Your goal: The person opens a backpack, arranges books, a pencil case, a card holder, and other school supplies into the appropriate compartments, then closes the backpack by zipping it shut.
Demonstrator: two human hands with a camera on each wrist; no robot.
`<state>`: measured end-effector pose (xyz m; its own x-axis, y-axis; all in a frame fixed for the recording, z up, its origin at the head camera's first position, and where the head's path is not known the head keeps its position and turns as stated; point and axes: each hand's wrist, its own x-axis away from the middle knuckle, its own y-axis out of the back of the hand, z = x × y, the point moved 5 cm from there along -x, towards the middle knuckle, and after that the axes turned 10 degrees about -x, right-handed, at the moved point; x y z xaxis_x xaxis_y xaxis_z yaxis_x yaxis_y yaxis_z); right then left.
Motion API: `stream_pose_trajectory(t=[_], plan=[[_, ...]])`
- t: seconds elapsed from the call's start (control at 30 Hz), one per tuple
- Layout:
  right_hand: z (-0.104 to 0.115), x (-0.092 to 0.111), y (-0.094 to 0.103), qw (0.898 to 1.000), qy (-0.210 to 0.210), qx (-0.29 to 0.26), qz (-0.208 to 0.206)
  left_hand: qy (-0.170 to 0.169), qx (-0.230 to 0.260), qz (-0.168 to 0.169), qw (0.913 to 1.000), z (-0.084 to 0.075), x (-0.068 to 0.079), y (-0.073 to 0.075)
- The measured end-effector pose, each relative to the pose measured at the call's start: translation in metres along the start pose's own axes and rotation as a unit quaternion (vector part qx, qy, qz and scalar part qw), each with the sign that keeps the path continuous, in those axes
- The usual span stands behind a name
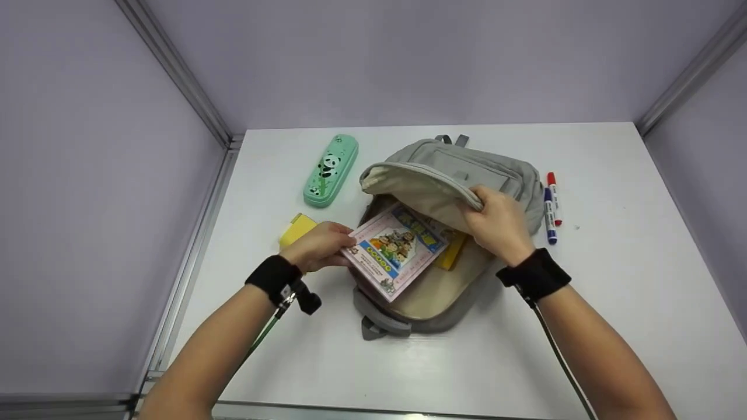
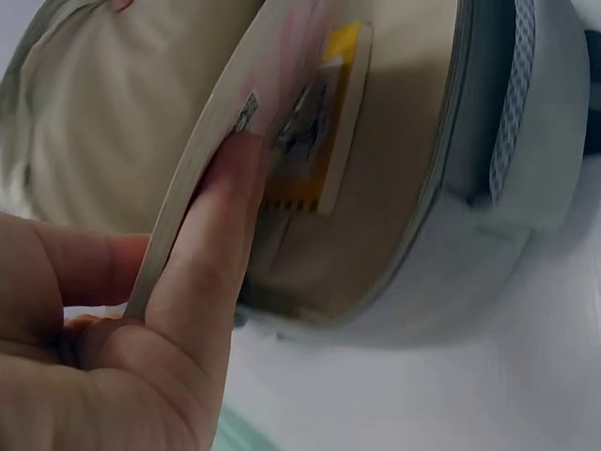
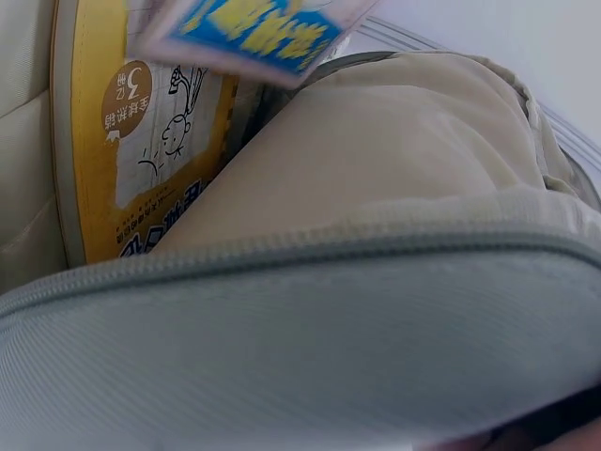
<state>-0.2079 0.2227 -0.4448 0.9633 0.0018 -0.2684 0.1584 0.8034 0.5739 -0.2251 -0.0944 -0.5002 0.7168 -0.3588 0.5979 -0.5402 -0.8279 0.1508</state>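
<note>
A grey backpack (image 1: 478,160) lies on the table with its main compartment unzipped. My right hand (image 1: 499,224) grips the edge of its flap and holds it raised. Between thumb and fingers, my left hand (image 1: 321,245) pinches a pink book (image 1: 373,280) with a cartoon cover by its left edge. The book is tilted over the compartment's mouth, partly inside. A yellow book (image 2: 343,113) sits within the bag, also visible as a yellow-bordered cover (image 3: 94,188) in the right wrist view. Only a little of the right hand shows there, at the lower right corner.
A green panda pencil case (image 1: 331,170) lies left of the bag. Near the left hand is a yellow object (image 1: 297,229), partly covered by that hand. A red marker (image 1: 554,198) and a blue marker (image 1: 550,216) lie right of the bag. Walls border the white table (image 1: 630,280).
</note>
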Motion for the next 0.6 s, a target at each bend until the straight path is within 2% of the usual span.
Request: stream_pose_trajectory(t=[0.3, 0.6], plan=[[0.0, 0.001, -0.001, 1.0, -0.002, 0.003, 0.006, -0.007, 0.019, -0.011, 0.9997, -0.01, -0.032, -0.044], [0.002, 0.005, -0.002, 1.0, 0.005, 0.003, 0.006, -0.027, 0.061, -0.061, 0.9959, -0.017, -0.064, -0.064]])
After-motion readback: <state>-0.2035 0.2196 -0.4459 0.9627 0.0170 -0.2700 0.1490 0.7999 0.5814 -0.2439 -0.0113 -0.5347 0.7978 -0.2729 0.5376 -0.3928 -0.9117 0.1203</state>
